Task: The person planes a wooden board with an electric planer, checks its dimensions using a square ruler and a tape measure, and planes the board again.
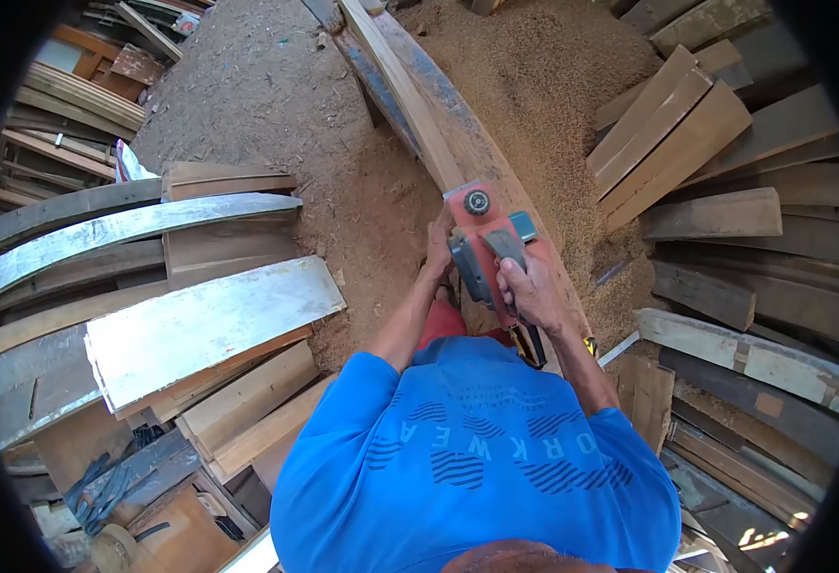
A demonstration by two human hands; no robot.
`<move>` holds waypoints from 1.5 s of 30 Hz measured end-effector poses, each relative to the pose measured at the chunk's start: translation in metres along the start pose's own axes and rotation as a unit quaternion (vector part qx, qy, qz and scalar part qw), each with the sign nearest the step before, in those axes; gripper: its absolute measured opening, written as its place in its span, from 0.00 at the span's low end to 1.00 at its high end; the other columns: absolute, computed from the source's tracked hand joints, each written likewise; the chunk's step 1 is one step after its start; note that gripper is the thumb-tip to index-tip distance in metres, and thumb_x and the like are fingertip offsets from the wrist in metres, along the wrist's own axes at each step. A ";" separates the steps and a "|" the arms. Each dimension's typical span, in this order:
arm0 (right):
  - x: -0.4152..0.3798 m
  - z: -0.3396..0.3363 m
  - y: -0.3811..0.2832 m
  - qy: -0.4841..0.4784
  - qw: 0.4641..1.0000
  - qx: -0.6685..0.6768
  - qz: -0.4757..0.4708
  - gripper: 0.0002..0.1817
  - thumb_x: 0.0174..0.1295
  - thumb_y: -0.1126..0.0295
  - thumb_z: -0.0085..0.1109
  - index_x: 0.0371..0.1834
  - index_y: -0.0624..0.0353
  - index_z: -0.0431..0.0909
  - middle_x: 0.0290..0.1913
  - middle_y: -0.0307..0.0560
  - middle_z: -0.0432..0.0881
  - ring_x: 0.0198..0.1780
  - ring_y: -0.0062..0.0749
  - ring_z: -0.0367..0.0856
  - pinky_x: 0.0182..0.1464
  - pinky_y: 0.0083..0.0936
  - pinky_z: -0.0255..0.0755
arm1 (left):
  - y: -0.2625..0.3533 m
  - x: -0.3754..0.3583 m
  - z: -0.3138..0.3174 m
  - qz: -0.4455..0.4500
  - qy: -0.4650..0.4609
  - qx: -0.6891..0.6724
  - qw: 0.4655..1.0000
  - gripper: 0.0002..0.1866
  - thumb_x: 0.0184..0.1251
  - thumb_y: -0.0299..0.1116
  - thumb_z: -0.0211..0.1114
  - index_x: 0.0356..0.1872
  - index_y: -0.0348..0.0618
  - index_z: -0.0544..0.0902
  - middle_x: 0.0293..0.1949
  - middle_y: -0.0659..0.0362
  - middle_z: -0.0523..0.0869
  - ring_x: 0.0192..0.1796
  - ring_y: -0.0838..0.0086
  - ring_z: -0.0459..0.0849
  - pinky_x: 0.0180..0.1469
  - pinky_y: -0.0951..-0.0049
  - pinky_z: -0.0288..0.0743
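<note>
A red and dark grey power planer [486,212] with a black front knob sits on a long pale wooden piece [402,91], which lies along a narrow workbench [496,158]. My right hand [531,289] is wrapped round the planer's rear handle. Beside the planer's left side is my left hand [439,244], partly hidden by the tool and the wood; its fingers cannot be made out clearly. A yellow and black item [589,348] shows by my right forearm.
Stacked boards [214,320] fill the left side, some with white faces. More planks [672,134] lie in piles on the right. Sawdust and shavings [544,76] cover the ground beyond the bench. A white bag [133,164] stands at the upper left.
</note>
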State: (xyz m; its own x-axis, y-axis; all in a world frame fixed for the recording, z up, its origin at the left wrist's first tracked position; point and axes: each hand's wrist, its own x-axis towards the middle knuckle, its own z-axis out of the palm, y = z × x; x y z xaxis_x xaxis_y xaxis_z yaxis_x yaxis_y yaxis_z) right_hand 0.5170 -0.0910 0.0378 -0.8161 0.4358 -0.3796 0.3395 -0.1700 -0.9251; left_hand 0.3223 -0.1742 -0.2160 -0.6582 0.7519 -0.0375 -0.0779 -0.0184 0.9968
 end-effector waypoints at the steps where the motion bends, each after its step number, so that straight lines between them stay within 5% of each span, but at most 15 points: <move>1: 0.003 0.001 0.006 0.002 1.000 -0.001 -0.002 0.30 0.73 0.38 0.51 0.42 0.61 0.75 0.27 0.36 0.75 0.28 0.20 0.75 0.31 0.24 0.73 | 0.013 -0.003 0.002 0.019 0.001 -0.031 0.999 0.41 0.57 0.35 0.76 0.73 0.37 0.72 0.61 0.44 0.85 0.63 0.52 0.83 0.63 0.57 0.76; 5: 0.007 0.006 0.009 0.011 1.000 -0.002 -0.002 0.33 0.71 0.36 0.52 0.47 0.63 0.77 0.26 0.38 0.75 0.27 0.22 0.76 0.31 0.26 0.73 | 0.049 -0.007 0.000 0.024 -0.025 0.058 0.998 0.33 0.60 0.34 0.74 0.69 0.41 0.77 0.61 0.52 0.85 0.61 0.62 0.83 0.63 0.59 0.75; 12: 0.048 0.013 0.001 0.015 0.998 -0.060 -0.015 0.39 0.70 0.34 0.52 0.52 0.68 0.78 0.29 0.48 0.81 0.30 0.33 0.81 0.35 0.35 0.74 | -0.033 -0.016 -0.005 -0.001 0.046 0.008 0.999 0.25 0.65 0.34 0.71 0.63 0.41 0.79 0.55 0.58 0.85 0.60 0.67 0.80 0.63 0.61 0.74; 15: 0.069 0.021 0.001 0.036 0.995 -0.031 -0.084 0.30 0.73 0.36 0.54 0.42 0.58 0.73 0.25 0.31 0.71 0.24 0.14 0.70 0.25 0.18 0.67 | -0.009 -0.012 0.002 0.011 0.038 -0.034 0.999 0.24 0.68 0.33 0.70 0.64 0.42 0.77 0.56 0.58 0.84 0.59 0.68 0.80 0.62 0.62 0.75; 24: 0.108 0.028 -0.021 0.042 0.995 -0.013 -0.087 0.31 0.72 0.36 0.55 0.40 0.58 0.73 0.24 0.30 0.70 0.22 0.14 0.68 0.23 0.18 0.65 | 0.029 -0.013 0.009 -0.018 0.061 -0.072 0.995 0.23 0.77 0.39 0.62 0.68 0.43 0.74 0.58 0.59 0.82 0.59 0.73 0.81 0.61 0.67 0.78; 27: 0.116 0.025 -0.026 0.026 0.998 -0.054 -0.031 0.41 0.69 0.31 0.52 0.51 0.68 0.79 0.31 0.47 0.82 0.33 0.32 0.81 0.37 0.34 0.75 | 0.045 -0.016 0.011 -0.100 0.074 -0.193 0.973 0.22 0.79 0.40 0.60 0.68 0.43 0.73 0.58 0.60 0.82 0.59 0.74 0.82 0.60 0.67 0.78; 29: 0.121 0.026 -0.034 0.023 0.998 -0.052 -0.017 0.40 0.69 0.32 0.52 0.50 0.68 0.79 0.31 0.47 0.82 0.33 0.32 0.81 0.37 0.34 0.75 | 0.056 -0.015 0.014 -0.125 0.075 -0.246 0.958 0.22 0.80 0.42 0.59 0.68 0.44 0.73 0.58 0.60 0.82 0.58 0.75 0.82 0.60 0.68 0.79; 32: 0.133 0.030 -0.035 0.039 0.996 -0.057 -0.048 0.39 0.70 0.33 0.52 0.48 0.67 0.79 0.31 0.47 0.81 0.33 0.32 0.81 0.38 0.34 0.75 | 0.066 -0.015 0.015 -0.156 0.063 -0.341 0.925 0.21 0.81 0.42 0.58 0.68 0.44 0.73 0.59 0.60 0.82 0.59 0.73 0.83 0.60 0.67 0.80; 37: 0.157 0.031 -0.040 0.041 0.993 -0.073 -0.079 0.37 0.72 0.35 0.52 0.47 0.67 0.78 0.31 0.47 0.81 0.34 0.33 0.80 0.39 0.35 0.75 | 0.051 -0.014 0.009 -0.133 0.002 -0.237 0.962 0.26 0.84 0.45 0.49 0.75 0.45 0.67 0.69 0.55 0.76 0.69 0.64 0.77 0.67 0.56 0.76; 39: 0.166 0.032 -0.046 0.039 0.993 -0.069 -0.083 0.36 0.72 0.35 0.52 0.46 0.67 0.78 0.30 0.46 0.81 0.34 0.32 0.80 0.39 0.35 0.74 | 0.042 -0.013 0.014 -0.172 0.047 -0.381 0.907 0.24 0.84 0.45 0.50 0.73 0.45 0.69 0.69 0.54 0.77 0.71 0.62 0.76 0.70 0.54 0.73; 41: 0.175 0.034 -0.050 0.041 0.993 -0.064 -0.089 0.36 0.72 0.35 0.52 0.46 0.66 0.78 0.29 0.44 0.80 0.32 0.30 0.79 0.36 0.33 0.74 | -0.005 -0.012 0.015 -0.145 0.048 -0.352 0.923 0.25 0.78 0.44 0.57 0.70 0.44 0.72 0.68 0.50 0.78 0.70 0.56 0.76 0.70 0.53 0.71; 42: 0.180 0.035 -0.052 0.042 0.993 -0.061 -0.092 0.36 0.72 0.35 0.52 0.46 0.66 0.78 0.28 0.43 0.80 0.31 0.29 0.79 0.35 0.32 0.74 | -0.004 -0.012 0.012 -0.133 0.022 -0.232 0.963 0.26 0.75 0.43 0.61 0.68 0.43 0.73 0.67 0.48 0.78 0.69 0.54 0.76 0.70 0.52 0.70; 44: 0.188 0.037 -0.058 0.035 0.995 -0.049 -0.077 0.36 0.72 0.35 0.52 0.46 0.65 0.78 0.26 0.40 0.78 0.28 0.25 0.78 0.32 0.30 0.73 | 0.030 -0.012 -0.001 -0.097 -0.045 0.130 0.986 0.29 0.68 0.42 0.67 0.66 0.39 0.75 0.65 0.44 0.79 0.67 0.49 0.76 0.69 0.52 0.68; 45: 0.192 0.038 -0.061 0.031 0.996 -0.042 -0.069 0.35 0.72 0.35 0.52 0.46 0.64 0.78 0.25 0.38 0.78 0.27 0.24 0.77 0.30 0.29 0.72 | 0.050 -0.012 -0.007 -0.072 -0.087 0.359 0.926 0.30 0.64 0.41 0.70 0.65 0.38 0.75 0.64 0.42 0.79 0.66 0.47 0.75 0.68 0.51 0.68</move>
State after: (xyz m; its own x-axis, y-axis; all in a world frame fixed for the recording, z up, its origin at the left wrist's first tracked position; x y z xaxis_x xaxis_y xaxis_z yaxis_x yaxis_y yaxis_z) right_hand 0.3223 -0.0307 0.0208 -0.8285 0.5035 -0.2450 0.2662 -0.0308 -0.9634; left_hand 0.3214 -0.1888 -0.1662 -0.5438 0.8085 -0.2250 0.4037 0.4871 0.7744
